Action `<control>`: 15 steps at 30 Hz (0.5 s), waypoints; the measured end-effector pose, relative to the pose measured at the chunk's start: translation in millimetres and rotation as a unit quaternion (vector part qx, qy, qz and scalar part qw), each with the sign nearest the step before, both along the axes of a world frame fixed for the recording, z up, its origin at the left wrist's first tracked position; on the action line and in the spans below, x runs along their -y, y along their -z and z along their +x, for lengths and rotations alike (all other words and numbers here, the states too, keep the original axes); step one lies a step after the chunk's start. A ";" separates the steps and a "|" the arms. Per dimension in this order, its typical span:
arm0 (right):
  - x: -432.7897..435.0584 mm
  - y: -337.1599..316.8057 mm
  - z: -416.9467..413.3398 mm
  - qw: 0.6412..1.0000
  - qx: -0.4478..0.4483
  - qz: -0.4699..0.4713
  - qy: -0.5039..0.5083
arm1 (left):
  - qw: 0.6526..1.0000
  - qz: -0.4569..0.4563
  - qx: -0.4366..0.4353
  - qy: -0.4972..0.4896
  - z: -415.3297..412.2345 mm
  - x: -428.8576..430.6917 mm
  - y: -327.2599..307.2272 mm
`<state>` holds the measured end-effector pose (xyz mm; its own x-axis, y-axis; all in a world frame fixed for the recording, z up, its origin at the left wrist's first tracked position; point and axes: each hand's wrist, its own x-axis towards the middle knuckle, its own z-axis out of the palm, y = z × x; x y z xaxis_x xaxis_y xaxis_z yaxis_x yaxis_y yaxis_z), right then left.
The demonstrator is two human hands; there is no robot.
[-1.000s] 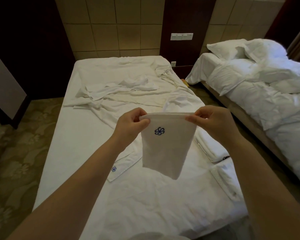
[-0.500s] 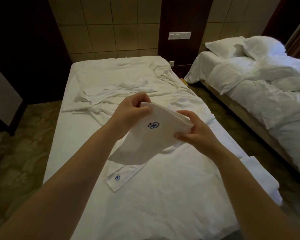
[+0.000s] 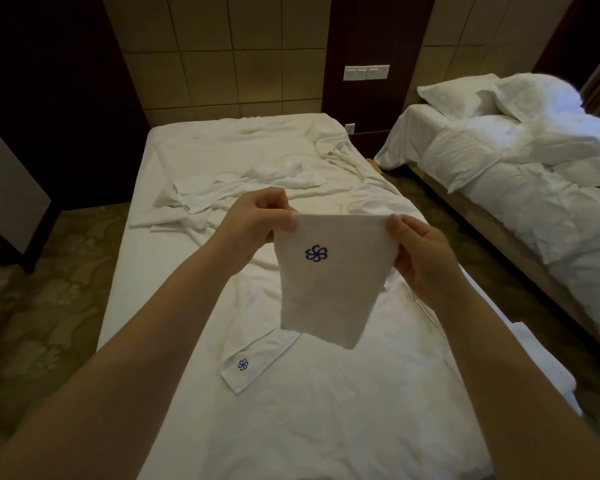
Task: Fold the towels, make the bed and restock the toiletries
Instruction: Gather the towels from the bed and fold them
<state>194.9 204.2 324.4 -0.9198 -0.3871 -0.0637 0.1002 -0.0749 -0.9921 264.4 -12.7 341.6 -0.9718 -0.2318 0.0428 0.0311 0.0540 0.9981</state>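
Towel (image 3: 329,282), small, white and folded, hangs in the air above the near bed (image 3: 174,271), pinched at its top corners: left hand (image 3: 260,223) on the left corner, right hand (image 3: 420,251) on the right, thumbs in front. A blue emblem (image 3: 316,253) faces the camera. Below its lower edge lies another white cloth (image 3: 257,362) with the same mark, partly hidden by the towel. Rumpled sheets (image 3: 243,181) crowd the bed's far half; its near half lies flatter. Carpet (image 3: 49,299) runs along the left edge. A second bed (image 3: 534,188) is cut off at right.
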 end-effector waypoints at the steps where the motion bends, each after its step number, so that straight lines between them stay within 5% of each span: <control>1: 0.6 0.0 -0.6 1.000 -0.004 0.001 0.012 | 1.000 0.002 0.000 0.000 -1.1 2.0 0.5; 6: 11.2 -0.1 -2.6 0.991 -0.076 0.036 0.102 | 0.999 0.050 -0.016 0.013 -5.8 7.7 4.8; 10: 19.6 -10.6 -1.9 0.979 -0.135 0.080 0.127 | 0.961 0.263 -0.079 0.020 -13.3 1.6 16.0; 15: 17.3 -28.3 -1.6 0.993 -0.047 0.039 0.100 | 0.916 0.334 -0.027 0.219 -18.8 -38.7 61.7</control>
<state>193.2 186.9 352.6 -0.9811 -0.1934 0.0033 -0.0019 -0.0070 -1.0000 245.7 26.0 279.9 -0.9787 0.1872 0.0842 -0.0455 -0.5979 0.8003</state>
